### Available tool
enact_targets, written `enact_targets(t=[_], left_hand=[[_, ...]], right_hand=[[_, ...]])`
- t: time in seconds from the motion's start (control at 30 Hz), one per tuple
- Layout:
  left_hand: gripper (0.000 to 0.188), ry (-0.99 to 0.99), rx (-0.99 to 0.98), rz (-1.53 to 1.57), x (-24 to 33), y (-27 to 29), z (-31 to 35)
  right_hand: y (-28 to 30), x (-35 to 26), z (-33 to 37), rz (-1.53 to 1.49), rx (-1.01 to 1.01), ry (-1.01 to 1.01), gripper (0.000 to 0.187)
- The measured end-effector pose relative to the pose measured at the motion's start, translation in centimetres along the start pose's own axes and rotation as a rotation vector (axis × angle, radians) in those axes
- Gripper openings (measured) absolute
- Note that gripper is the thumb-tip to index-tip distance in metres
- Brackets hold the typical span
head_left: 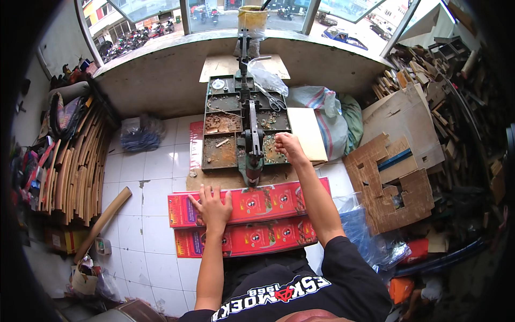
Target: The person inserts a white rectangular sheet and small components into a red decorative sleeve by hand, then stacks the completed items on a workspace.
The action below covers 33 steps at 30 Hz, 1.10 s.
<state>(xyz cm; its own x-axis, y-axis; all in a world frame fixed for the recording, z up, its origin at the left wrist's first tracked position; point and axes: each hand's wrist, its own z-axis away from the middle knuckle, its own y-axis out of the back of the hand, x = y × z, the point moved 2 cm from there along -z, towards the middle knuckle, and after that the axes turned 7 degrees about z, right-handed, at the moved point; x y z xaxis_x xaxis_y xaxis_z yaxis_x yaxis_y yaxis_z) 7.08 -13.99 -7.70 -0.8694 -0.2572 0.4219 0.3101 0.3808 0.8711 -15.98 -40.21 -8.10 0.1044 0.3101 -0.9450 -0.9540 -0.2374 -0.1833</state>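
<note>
My left hand (213, 206) lies flat with fingers spread on the upper of two red printed sheets (252, 203). A second red printed sheet (268, 236) lies just nearer to me, partly beneath the first. My right hand (288, 146) is closed, held over the right compartments of a green metal tray (221, 166); whatever its fingers hold is hidden. In the middle of the tray stands a dark hand press (254, 129), its lower end close to the far edge of the upper sheet. Small brassy metal bits (272, 119) lie in the right compartments.
Scissors (275, 102) and a clear plastic bag (268, 78) lie at the tray's far right. A yellowish board (307, 134) and woven sacks (327, 115) stand right of it. Stacked boards (75, 166) fill the left side; cut wooden panels (394, 188) lean at right. A cardboard tube (104, 221) lies left.
</note>
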Motion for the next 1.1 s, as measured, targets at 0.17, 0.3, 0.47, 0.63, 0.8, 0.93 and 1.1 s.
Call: enact_targets(t=[0.17, 0.3, 0.47, 0.63, 0.8, 0.93, 1.1], left_hand=[[0.048, 0.013, 0.001, -0.004, -0.5, 0.5, 0.2], [0.048, 0.001, 0.007, 0.0, 0.1, 0.3, 0.1], [0.047, 0.006, 0.009, 0.0, 0.0, 0.1, 0.1], [0.045, 0.002, 0.022, -0.001, -0.3, 0.2, 0.2], [0.045, -0.009, 0.024, 0.007, -0.2, 0.1, 0.1], [0.045, -0.002, 0.023, 0.009, -0.3, 0.2, 0.2], [0.046, -0.001, 0.016, 0.021, -0.2, 0.2, 0.1]], right_hand=[[0.1, 0.0, 1.3, -0.56, -0.094, -0.1, 0.018], [2.2, 1.2, 0.7, -0.587, -0.031, -0.087, 0.016], [2.0, 1.7, 0.8, -0.56, 0.015, -0.049, 0.012], [0.4, 1.6, 1.3, -0.213, 0.106, 0.051, 0.012], [0.0, 1.6, 1.1, 0.166, 0.23, 0.148, 0.013], [-0.7, 1.1, 1.8, 0.393, 0.322, 0.137, 0.014], [-0.7, 0.7, 2.2, 0.463, 0.383, 0.132, 0.015]])
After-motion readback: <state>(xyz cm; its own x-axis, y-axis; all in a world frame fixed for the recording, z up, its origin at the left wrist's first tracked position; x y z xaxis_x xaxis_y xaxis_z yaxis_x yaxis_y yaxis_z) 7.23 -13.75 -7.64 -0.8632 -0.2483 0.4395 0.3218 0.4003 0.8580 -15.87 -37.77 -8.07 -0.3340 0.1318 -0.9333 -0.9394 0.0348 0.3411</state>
